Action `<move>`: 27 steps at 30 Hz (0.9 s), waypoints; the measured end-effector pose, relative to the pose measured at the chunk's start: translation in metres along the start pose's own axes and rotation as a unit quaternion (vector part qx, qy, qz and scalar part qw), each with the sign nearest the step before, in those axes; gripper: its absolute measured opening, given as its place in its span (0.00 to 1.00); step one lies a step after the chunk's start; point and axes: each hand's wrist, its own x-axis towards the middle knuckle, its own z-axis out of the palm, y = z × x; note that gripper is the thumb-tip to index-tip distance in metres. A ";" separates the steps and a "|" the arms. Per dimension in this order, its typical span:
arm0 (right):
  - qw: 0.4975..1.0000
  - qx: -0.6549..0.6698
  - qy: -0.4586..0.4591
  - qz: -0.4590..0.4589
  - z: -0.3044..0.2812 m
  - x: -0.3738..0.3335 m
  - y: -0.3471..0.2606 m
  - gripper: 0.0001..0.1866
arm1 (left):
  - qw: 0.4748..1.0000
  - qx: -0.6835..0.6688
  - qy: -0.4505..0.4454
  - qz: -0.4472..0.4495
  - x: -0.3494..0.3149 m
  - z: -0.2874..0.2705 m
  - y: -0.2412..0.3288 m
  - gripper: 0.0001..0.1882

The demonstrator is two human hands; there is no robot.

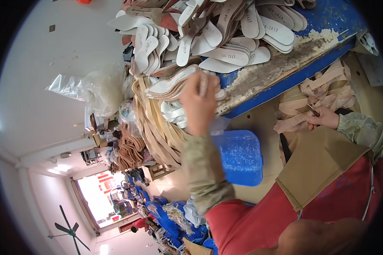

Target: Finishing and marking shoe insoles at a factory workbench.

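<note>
My left hand (198,102), slightly blurred, is raised at the near end of a stack of shoe insoles (174,83) on the bench. Its fingers are curled, and whatever they may hold is hidden. White looped strips (172,111) lie just beside it. Low at the right, my right hand (323,118) is closed around a small dark metal tool (314,110), whose pointed end sticks out past the fingers. Light pinkish-beige strappy pieces (323,91) lie against that hand.
A worn blue workbench (268,87) carries many white and brown insoles (230,55). Long beige strips (155,123) hang over its edge. A blue plastic stool (240,157) stands below. Clear plastic bags (104,89) and blue sacks (168,216) are at the left.
</note>
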 end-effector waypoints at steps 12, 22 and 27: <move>0.945 -0.221 0.202 -0.133 -0.074 0.029 -0.014 0.06 | 0.983 -0.027 0.174 -0.059 -0.018 0.045 -0.122 0.22; 0.727 -0.588 0.345 -0.089 -0.122 0.016 0.002 0.10 | 0.963 -0.209 -0.033 -0.167 -0.169 0.195 -0.057 0.13; 0.695 -0.571 0.438 0.001 -0.171 -0.031 -0.046 0.09 | 0.972 -0.180 -0.095 -0.120 -0.182 0.217 -0.071 0.15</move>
